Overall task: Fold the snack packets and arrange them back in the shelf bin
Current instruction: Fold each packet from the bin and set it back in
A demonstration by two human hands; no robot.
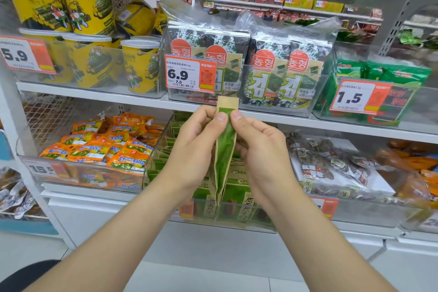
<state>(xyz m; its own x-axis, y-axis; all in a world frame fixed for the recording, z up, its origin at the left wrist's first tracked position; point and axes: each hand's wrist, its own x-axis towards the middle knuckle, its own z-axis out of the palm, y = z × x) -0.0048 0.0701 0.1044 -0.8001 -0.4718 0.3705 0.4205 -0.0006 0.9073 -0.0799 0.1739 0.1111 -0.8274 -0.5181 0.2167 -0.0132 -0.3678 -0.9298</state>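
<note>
— While the left hand [196,147] and right hand [260,152] pinch one green snack packet [225,144] near its top, how far along is the job?
— Mid-fold, seemingly; the packet is held upright in front of the clear shelf bin [155,149], not yet back.
— And the bin?
— It holds matching green packets [234,206] in rows; how many are folded, nobody can tell.

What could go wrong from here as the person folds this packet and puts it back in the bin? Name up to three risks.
1. The left hand and right hand pinch the packet only near its top; its lower end hangs free, so the fold may come out crooked.
2. The bin below already looks crowded with packets, so pushing this one in could crumple or tip others.
</note>
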